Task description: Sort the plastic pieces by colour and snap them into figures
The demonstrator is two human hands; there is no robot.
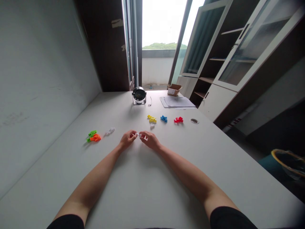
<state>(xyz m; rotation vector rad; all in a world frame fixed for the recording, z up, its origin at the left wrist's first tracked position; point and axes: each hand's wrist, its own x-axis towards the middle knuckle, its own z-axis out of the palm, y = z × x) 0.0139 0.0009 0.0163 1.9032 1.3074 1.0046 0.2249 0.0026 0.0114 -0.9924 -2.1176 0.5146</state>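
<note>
My left hand (127,139) and my right hand (149,139) meet over the middle of the white table (143,184), fingers pinched together on a small white plastic piece (138,135) held between them. Another small white piece (152,126) lies just beyond my right hand. Farther back sit a yellow piece (152,119), a blue piece (163,119) and a red piece (178,120) in a row. To the left lie a green piece (92,133), an orange piece (95,137) and a white piece (110,131).
A small round black-and-silver device (139,95) stands at the table's far end, with a stack of papers (177,102) and a little cardboard box (174,89) to its right. A cable hole (194,121) is near the right edge. Glass-door cabinets (221,54) stand at right.
</note>
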